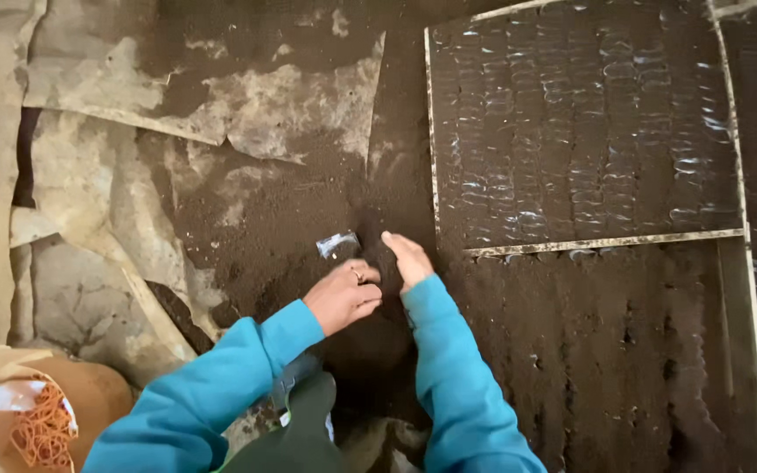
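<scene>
My left hand [343, 294], with a ring on one finger, is curled around a small clear plastic bag [337, 244] that stands in a heap of dark soil [265, 228]. Beside it, my right hand [407, 257] lies flat, fingers together, pressing against the soil next to the bag. Both arms wear blue sleeves. The bag's lower part is hidden behind my left hand and the soil.
A wood-framed bed [589, 123] packed with rows of soil-filled clear bags lies at the upper right. A second bed [624, 350] of dark soil rows sits below it. Cracked pale sheeting [72, 201] covers the ground left. A bundle of orange rubber bands [41, 429] rests bottom left.
</scene>
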